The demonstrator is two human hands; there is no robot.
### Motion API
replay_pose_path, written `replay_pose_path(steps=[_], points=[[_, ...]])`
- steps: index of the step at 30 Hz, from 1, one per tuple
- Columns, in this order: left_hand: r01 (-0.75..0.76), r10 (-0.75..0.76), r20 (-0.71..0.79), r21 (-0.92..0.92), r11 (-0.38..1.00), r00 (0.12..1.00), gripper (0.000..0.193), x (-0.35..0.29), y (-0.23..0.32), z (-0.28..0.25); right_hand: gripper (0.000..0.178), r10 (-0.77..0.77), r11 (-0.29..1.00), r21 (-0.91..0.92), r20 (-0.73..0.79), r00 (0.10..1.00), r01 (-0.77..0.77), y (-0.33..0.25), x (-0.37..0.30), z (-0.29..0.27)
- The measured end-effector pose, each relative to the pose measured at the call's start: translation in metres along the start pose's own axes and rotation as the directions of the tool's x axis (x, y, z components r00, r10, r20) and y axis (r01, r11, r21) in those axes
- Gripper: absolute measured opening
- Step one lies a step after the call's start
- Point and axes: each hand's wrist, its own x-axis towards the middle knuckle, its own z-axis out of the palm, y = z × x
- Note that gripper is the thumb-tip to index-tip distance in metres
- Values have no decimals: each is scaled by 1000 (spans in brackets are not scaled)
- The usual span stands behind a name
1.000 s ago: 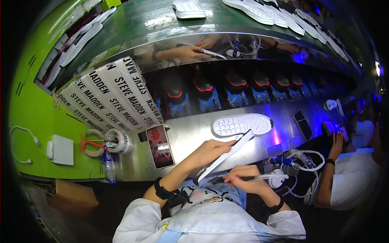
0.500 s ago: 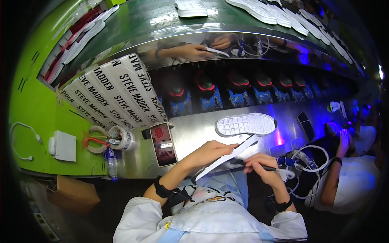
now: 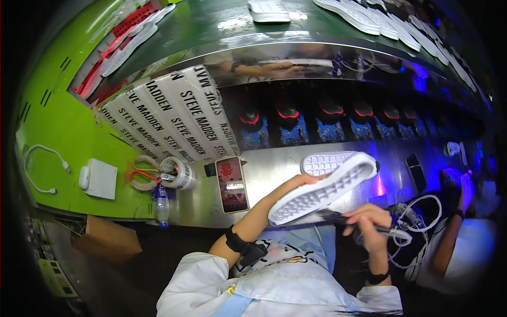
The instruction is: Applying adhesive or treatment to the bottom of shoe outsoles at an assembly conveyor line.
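Note:
A white shoe sole (image 3: 322,195) is tilted above the table's near edge, its waffle-patterned cavity facing me. My left hand (image 3: 298,183) grips it from behind, most of the fingers hidden by the sole. In my right hand (image 3: 369,222) is a brush (image 3: 331,215), with dark bristles close to the sole's lower edge. Whether the bristles touch the sole I cannot tell. Just beyond, a second white shoe sole (image 3: 319,162) lies on the metal table (image 3: 274,164), partly covered by the held one.
Left of my hands lie a phone (image 3: 232,185), tape rolls (image 3: 177,173), a small bottle (image 3: 161,206) and a patterned box (image 3: 174,116). A dark case (image 3: 415,171) and coiled clear tubing (image 3: 433,211) are at right. More soles (image 3: 269,11) rest on the green belt (image 3: 222,26).
The held sole has turned from edge-on to showing its patterned cavity. My right hand with the brush has shifted slightly lower, and the whole view has swung, moving the scene rightward.

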Motion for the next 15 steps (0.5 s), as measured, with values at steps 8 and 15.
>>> replay_pose_path(steps=[8,15], points=[[-89,107,188,-104,991,976,64,5,17,22,10,-214,967,-116,109,971,226,-12,17,58],[-326,213,332,337,883,919,49,0,4,-14,17,89,988,-143,212,973,-59,-20,13,37]])
